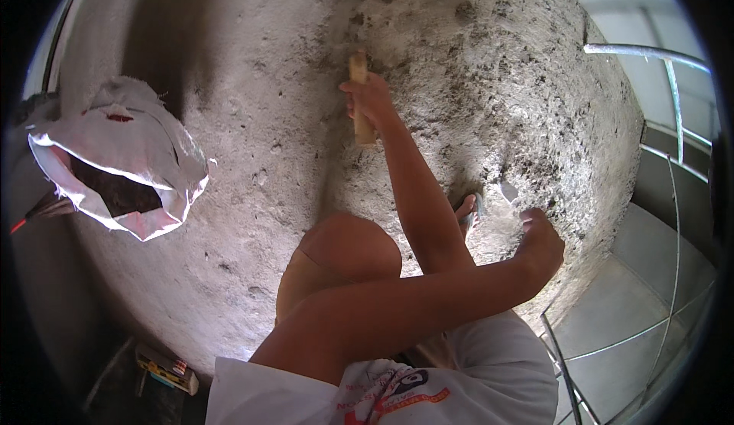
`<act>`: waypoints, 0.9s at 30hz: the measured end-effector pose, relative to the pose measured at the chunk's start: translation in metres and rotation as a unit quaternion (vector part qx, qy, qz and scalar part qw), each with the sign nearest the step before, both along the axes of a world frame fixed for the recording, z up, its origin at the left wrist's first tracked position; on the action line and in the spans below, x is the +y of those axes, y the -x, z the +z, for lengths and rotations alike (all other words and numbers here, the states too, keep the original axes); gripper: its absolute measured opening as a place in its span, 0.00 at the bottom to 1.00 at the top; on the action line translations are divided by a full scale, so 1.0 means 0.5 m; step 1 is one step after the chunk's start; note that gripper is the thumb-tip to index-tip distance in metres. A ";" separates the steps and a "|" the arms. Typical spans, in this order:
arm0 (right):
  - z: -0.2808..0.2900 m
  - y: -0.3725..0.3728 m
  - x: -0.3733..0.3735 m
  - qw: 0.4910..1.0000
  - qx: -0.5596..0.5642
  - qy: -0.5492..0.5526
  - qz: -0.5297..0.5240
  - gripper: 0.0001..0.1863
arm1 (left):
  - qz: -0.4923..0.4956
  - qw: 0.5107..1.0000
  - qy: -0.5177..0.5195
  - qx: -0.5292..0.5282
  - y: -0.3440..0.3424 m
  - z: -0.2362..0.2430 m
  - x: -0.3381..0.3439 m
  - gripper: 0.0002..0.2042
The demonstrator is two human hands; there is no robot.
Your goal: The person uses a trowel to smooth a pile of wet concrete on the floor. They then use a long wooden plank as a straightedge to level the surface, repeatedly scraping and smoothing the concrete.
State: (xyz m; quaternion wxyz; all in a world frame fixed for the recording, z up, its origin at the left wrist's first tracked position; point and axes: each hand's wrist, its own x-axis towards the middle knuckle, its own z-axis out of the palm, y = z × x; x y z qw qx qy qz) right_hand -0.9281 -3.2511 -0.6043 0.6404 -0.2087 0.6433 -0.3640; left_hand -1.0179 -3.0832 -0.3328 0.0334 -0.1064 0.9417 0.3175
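Note:
My right hand point(372, 100) is wrapped round a flat, light wooden piece point(363, 125) held low over the rough grey floor point(260, 157). The fingers hide the wood's middle, and both its ends show. My left arm crosses over the right one. Out to the right, my left hand point(540, 247) has its fingers curled near a brightly lit patch of floor; what they hold, if anything, I cannot make out. Dark crumbly debris point(489, 104) is spread over the floor ahead and to the right. One bent knee point(352, 245) is in front of me.
A white sack point(138, 138) stands at the left, its mouth open on dark contents. Thin metal bars point(650, 52) run along the right side, above grey tiles point(650, 249). A small box-like thing with yellow and red parts point(167, 370) lies at the lower left. A sandalled foot point(469, 209) rests between my arms.

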 end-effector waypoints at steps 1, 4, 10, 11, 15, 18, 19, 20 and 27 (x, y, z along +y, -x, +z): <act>0.006 0.011 -0.014 1.000 0.000 -0.008 0.011 0.10 | 0.006 1.000 0.003 0.000 0.004 -0.004 0.002 0.10; 0.001 0.049 -0.034 0.999 -0.012 -0.038 0.028 0.09 | 0.032 0.999 0.005 0.005 0.017 -0.006 0.001 0.10; 0.022 0.237 0.030 0.995 0.038 -0.085 -0.027 0.08 | 0.014 1.000 0.007 -0.027 -0.014 -0.012 -0.023 0.10; 0.026 0.249 0.039 0.994 0.036 -0.091 -0.046 0.07 | -0.019 0.999 -0.019 -0.031 -0.013 -0.019 -0.033 0.12; 0.021 0.240 0.047 0.984 0.104 -0.031 -0.141 0.05 | 0.005 1.000 0.006 -0.027 -0.005 -0.027 -0.037 0.12; -0.021 0.149 0.017 0.961 0.145 0.082 -0.222 0.07 | 0.002 0.999 -0.017 -0.041 -0.017 -0.036 -0.053 0.12; -0.027 0.134 -0.006 0.962 0.162 0.104 -0.195 0.08 | 0.009 0.999 -0.022 -0.025 -0.023 -0.038 -0.061 0.11; -0.031 0.122 -0.027 0.970 0.071 0.130 -0.195 0.11 | 0.029 0.999 0.017 -0.011 -0.029 -0.038 -0.067 0.10; 0.032 0.005 -0.199 0.993 -0.104 0.035 0.046 0.12 | 0.131 0.986 0.093 0.042 -0.117 0.014 -0.147 0.11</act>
